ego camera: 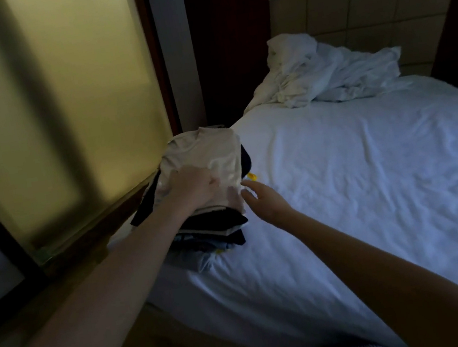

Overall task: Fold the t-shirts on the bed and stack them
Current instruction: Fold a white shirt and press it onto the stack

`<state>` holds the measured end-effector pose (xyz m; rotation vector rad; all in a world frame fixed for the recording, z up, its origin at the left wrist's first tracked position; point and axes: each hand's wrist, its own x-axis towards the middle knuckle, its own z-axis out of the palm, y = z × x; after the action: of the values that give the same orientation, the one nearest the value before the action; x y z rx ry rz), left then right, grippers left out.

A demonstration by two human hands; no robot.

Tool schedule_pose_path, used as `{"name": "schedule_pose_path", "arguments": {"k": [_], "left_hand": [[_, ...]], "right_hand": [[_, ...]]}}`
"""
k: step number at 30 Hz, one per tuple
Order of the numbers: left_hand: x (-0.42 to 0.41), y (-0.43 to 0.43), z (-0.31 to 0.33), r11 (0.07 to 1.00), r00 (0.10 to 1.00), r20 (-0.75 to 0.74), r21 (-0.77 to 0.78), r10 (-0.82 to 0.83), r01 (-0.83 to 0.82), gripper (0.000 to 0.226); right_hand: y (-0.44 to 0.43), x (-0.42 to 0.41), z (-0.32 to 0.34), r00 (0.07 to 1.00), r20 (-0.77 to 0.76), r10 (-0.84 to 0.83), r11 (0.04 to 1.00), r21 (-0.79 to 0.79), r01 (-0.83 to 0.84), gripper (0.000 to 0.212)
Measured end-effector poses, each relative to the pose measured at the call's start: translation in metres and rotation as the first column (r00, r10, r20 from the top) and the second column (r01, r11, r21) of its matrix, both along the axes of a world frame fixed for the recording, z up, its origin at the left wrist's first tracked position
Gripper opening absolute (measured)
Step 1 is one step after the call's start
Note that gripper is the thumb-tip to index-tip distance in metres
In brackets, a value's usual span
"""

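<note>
You're resting your L hand (194,187) on top of the t-shirt stack (215,231) at the left edge of the bed (355,169).
L hand is lying on the beige t-shirt (209,152), the top one, w/ fingers bending into the cloth; can't tell whether they're pinching it or just pushing down. Your R hand (264,199) is hovering just beside the stack's right side, fingers loose & spread, holding nothing. Under the beige one, dark & light folded shirts are sitting in layers, w/ a yellow bit (252,175) poking out on the right. Crumpled white bedding (325,72) is lying by the headboard (374,3); a frosted glass panel (49,111) is standing left of the bed.
</note>
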<state>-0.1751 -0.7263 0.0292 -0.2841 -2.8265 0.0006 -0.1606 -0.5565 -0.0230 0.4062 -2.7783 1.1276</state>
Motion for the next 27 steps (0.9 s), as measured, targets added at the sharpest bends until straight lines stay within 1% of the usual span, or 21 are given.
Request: {"name": "schedule_pose_path", "arguments": {"k": [2,3,5,6,7,9,11,15,20,22,24,27], "left_hand": [[0.009,0.017,-0.002,0.997,0.998,-0.004,0.038,-0.067,0.067,0.032],[0.014,0.029,-0.003,0.987,0.990,0.017,0.082,-0.139,0.137,0.029],[0.027,0.058,-0.007,0.925,0.946,0.052,0.231,-0.320,0.300,0.025],[0.034,0.076,-0.007,0.899,0.927,0.044,0.263,-0.373,0.349,0.025],[0.041,0.095,-0.006,0.887,0.916,0.030,0.261,-0.401,0.380,0.026],[0.054,0.130,-0.004,0.888,0.908,0.013,0.214,-0.419,0.407,0.027],[0.065,0.168,-0.005,0.885,0.901,0.031,0.208,-0.432,0.417,0.026],[0.080,0.240,-0.017,0.852,0.864,0.128,0.289,-0.487,0.437,0.026],[0.110,0.336,-0.048,0.796,0.785,0.217,0.354,-0.580,0.491,0.026],[0.121,0.376,-0.061,0.763,0.736,0.257,0.395,-0.626,0.511,0.025],[0.132,0.419,-0.067,0.712,0.660,0.295,0.438,-0.691,0.549,0.026],[0.153,0.483,-0.070,0.640,0.575,0.298,0.481,-0.762,0.599,0.027]], "right_hand": [[0.018,0.010,0.004,0.999,-0.039,-0.016,1.000,-0.003,0.016,0.040],[0.028,0.015,0.007,0.997,-0.066,-0.028,1.000,-0.005,0.028,0.039],[0.050,0.025,0.010,0.993,-0.097,-0.072,0.997,0.003,0.073,0.037],[0.062,0.030,0.010,0.989,-0.108,-0.100,0.995,0.005,0.101,0.035],[0.076,0.037,0.010,0.984,-0.123,-0.128,0.991,0.007,0.130,0.033],[0.102,0.049,0.010,0.970,-0.143,-0.194,0.981,0.002,0.196,0.029],[0.139,0.067,0.007,0.950,-0.139,-0.280,0.960,-0.021,0.280,0.028],[0.221,0.107,-0.007,0.892,-0.097,-0.442,0.897,-0.061,0.438,0.028],[0.317,0.162,-0.037,0.794,-0.010,-0.608,0.792,-0.085,0.605,0.026],[0.352,0.185,-0.047,0.759,0.010,-0.652,0.755,-0.085,0.650,0.024],[0.386,0.208,-0.053,0.721,0.014,-0.693,0.717,-0.093,0.691,0.025],[0.434,0.241,-0.061,0.644,0.034,-0.764,0.637,-0.120,0.762,0.026]]}}
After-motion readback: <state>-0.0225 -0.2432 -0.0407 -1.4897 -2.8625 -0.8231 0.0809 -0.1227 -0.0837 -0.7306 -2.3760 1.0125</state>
